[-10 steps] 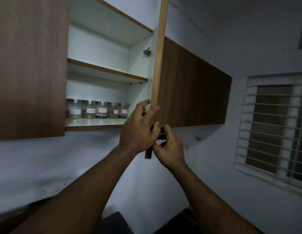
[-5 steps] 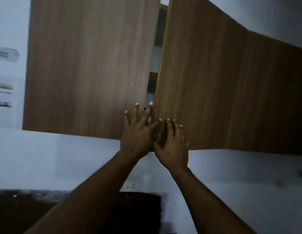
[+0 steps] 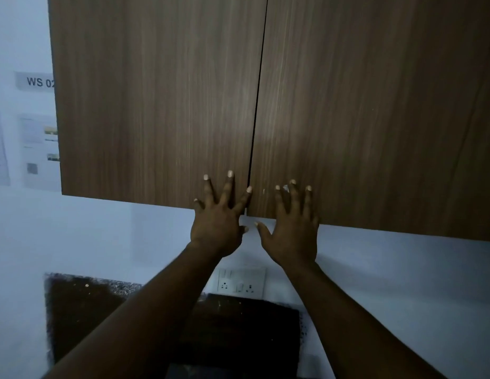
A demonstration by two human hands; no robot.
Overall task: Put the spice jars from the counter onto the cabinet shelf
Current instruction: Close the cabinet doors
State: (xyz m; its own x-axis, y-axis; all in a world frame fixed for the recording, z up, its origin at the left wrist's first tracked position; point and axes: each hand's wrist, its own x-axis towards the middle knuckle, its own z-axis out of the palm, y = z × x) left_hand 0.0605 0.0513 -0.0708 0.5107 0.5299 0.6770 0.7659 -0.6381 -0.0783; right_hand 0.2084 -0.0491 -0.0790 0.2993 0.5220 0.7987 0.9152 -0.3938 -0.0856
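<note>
Two brown wood-grain cabinet doors fill the upper view, the left door (image 3: 156,99) and the right door (image 3: 375,110), meeting at a thin dark seam. My left hand (image 3: 219,217) lies flat with fingers spread on the lower corner of the left door. My right hand (image 3: 293,222) lies flat with fingers spread on the lower corner of the right door. Neither hand holds anything. The spice jars and the shelf are hidden behind the doors.
A white wall runs below the cabinet, with a switch and socket plate (image 3: 241,283) under my hands. A dark speckled counter (image 3: 82,305) lies lower left. Paper notices (image 3: 38,149) and a "WS 02" label (image 3: 36,82) hang on the wall at left.
The right door has swung fully shut against the left one, hiding the jars on the shelf. My hands have drawn apart and now press flat on both doors.
</note>
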